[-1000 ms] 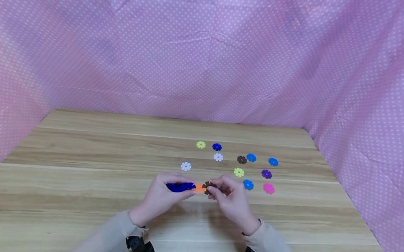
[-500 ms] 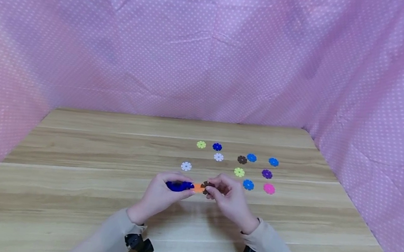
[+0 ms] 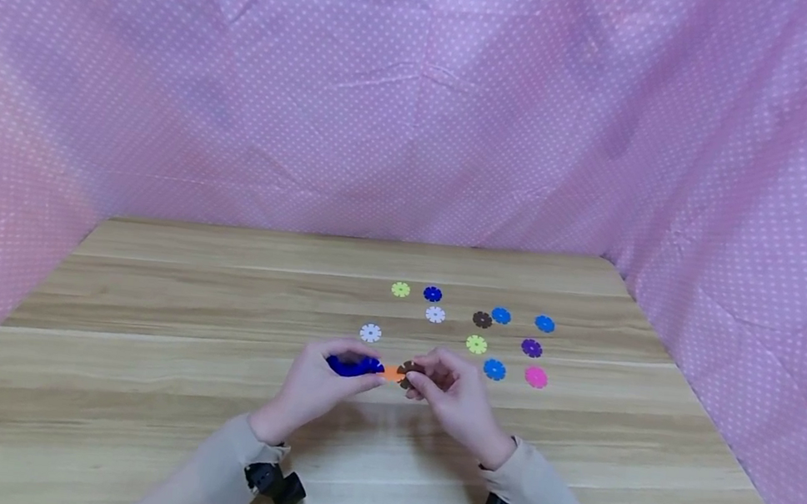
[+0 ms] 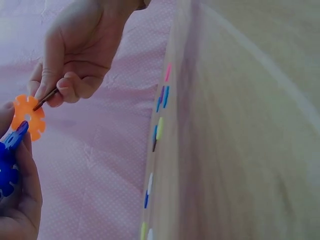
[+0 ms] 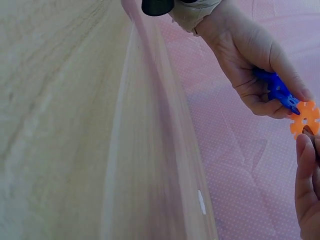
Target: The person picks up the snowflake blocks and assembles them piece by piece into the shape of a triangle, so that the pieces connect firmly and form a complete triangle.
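My left hand (image 3: pixel 312 384) grips a cluster of linked dark blue notched discs (image 3: pixel 353 366), partly covered by the fingers. An orange notched disc (image 3: pixel 391 373) joins the end of the blue ones and stands between the two hands. From the other side, my right hand (image 3: pixel 460 395) pinches a brown notched disc (image 3: pixel 404 371) between thumb and fingers. In the left wrist view the brown disc (image 4: pixel 46 99) is edge-on, its rim at a slot of the orange disc (image 4: pixel 21 107). Both hands are raised over the wooden table (image 3: pixel 152 389).
Beyond the hands, several loose discs lie flat: a white disc (image 3: pixel 370 333), a yellow disc (image 3: pixel 477 344), a light blue disc (image 3: pixel 495 370), a pink disc (image 3: pixel 536 377) and a purple disc (image 3: pixel 531 348) among them. Pink dotted cloth (image 3: pixel 405 118) surrounds the table.
Both hands have shifted slightly left together with the joined discs. The grips look the same, and the loose discs lie as before.
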{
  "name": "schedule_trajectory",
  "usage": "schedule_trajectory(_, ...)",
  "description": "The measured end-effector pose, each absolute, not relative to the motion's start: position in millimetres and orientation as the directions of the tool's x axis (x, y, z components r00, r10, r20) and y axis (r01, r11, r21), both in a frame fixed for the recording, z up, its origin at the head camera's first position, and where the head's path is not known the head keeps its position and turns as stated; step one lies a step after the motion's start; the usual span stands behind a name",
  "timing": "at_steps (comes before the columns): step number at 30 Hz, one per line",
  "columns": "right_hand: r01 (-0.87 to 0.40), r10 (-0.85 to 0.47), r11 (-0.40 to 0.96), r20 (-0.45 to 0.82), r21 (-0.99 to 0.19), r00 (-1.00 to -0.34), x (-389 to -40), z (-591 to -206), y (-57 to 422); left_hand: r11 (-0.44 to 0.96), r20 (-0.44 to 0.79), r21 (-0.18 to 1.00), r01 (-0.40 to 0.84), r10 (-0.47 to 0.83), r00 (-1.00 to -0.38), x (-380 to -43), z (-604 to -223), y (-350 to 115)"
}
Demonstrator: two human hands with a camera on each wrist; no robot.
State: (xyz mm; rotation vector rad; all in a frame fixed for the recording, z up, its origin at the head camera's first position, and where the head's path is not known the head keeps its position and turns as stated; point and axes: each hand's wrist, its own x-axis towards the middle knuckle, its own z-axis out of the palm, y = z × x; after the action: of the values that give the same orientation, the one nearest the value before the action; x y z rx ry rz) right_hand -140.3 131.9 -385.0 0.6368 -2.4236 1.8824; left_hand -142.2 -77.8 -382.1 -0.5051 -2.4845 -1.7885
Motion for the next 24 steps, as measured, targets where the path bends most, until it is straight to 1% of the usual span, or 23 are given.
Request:
schedule_trajectory(3, -0.295, -0.343, 0.196, 0.217, -0.935, -0.914, -142, -382, 134, 0.304, 0.191, 0.916, 0.263, 0.246, -0.95, -144, -378, -80)
schedule_trajectory(10, -0.287, -0.41, 0.313, 0.144, -0.905, -0.901, -147, -376, 141, 0.335, 0.15, 0.91, 0.246, 0.287, -0.946, -147, -374, -83)
schedule_trajectory(14, -0.292, -0.475, 0.369, 0.091, -0.883, -0.875, -149, -375, 143, 0.307, 0.141, 0.923, 0.233, 0.292, -0.946, -150, -375, -82)
schedule_trajectory(16, -0.283, -0.484, 0.391, 0.065, -0.876, -0.872, -150, -376, 144, 0.276, 0.154, 0.931, 0.238, 0.293, -0.944, -150, -375, -82)
schedule_trajectory(18, -0.243, -0.465, 0.399, 0.034, -0.884, -0.885, -150, -376, 144, 0.219, 0.168, 0.947, 0.234, 0.283, -0.944, -151, -375, -82)
schedule_trajectory(20, -0.178, -0.416, 0.394, -0.003, -0.902, -0.909, -150, -376, 144, 0.144, 0.176, 0.965, 0.219, 0.262, -0.949, -151, -376, -82)
schedule_trajectory(24, -0.045, -0.316, 0.338, -0.069, -0.94, -0.946, -150, -377, 143, 0.052, 0.161, 0.983, 0.176, 0.214, -0.964, -150, -376, -81)
